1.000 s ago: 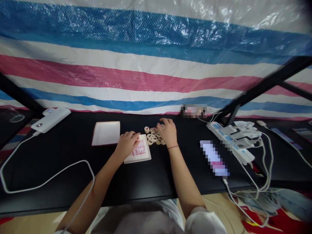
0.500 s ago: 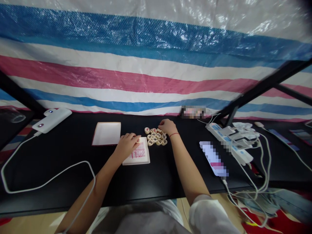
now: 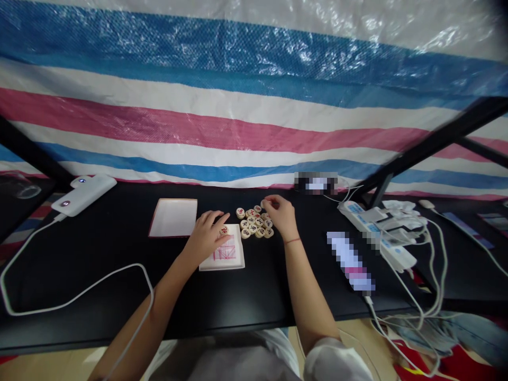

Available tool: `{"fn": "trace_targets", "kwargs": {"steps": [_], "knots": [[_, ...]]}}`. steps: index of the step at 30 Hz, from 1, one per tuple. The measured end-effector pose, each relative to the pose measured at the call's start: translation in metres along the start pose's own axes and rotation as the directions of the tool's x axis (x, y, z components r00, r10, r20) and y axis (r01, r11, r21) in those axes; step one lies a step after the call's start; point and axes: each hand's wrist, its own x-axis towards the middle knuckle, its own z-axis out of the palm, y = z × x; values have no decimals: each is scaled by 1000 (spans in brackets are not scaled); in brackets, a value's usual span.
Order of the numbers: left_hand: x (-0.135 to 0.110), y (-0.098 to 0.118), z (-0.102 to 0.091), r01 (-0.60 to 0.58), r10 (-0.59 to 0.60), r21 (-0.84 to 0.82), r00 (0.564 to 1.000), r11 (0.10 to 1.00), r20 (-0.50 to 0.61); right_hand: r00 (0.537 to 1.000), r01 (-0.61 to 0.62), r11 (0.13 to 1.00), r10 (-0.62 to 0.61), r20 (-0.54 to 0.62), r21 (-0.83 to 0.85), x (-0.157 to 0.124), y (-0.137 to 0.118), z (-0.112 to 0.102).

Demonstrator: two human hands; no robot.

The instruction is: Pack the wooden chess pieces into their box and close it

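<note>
Fingers of the left hand (image 3: 205,234) have spread since half a second ago, uncovering a round xiangqi piece (image 3: 224,230), while the right hand (image 3: 281,214) has shifted slightly to the right along the far edge of the cluster.

From the head camera, the left hand's grip stands loosely open, thumb and fingers arched on either side of that piece, which lies at the far end of a shallow white box (image 3: 239,255); whether a fingertip touches it cannot be told. Reddish-pink lines are drawn across the box's flat bottom. The right hand's grip is pinched nearly closed on the pale, smooth edge of another disc (image 3: 263,203). Just beside the box, thick cream-coloured discs (image 3: 259,222) with rounded sides crowd together on the table (image 3: 238,301), their faces marked with red or black characters. A thin reddish cord (image 3: 292,241) circles the right wrist.

Left of the box lies a shallow, square lid (image 3: 173,218), matt white inside, with a dark red edge. The table's smooth black surface has a soft sheen; behind it hangs a creased, glossy woven-plastic sheet (image 3: 222,132) striped blue, white and red.
</note>
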Motion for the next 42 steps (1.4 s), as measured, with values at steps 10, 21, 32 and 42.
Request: {"fn": "trace_targets", "kwargs": {"steps": [10, 21, 32, 42], "knots": [[0, 19, -3, 28, -44, -212, 997, 977, -71, 916, -92, 795, -169, 364, 600, -65, -36, 35], [1, 13, -6, 109, -139, -208, 981, 972, -134, 958, -221, 659, 8, 286, 719, -59, -21, 28], [11, 11, 2, -133, 134, -19, 986, 991, 102, 969, -236, 611, 93, 227, 756, -52, -16, 18], [12, 10, 10, -111, 101, 93, 989, 989, 111, 976, -52, 755, -99, 192, 654, -59, -14, 25]]}}
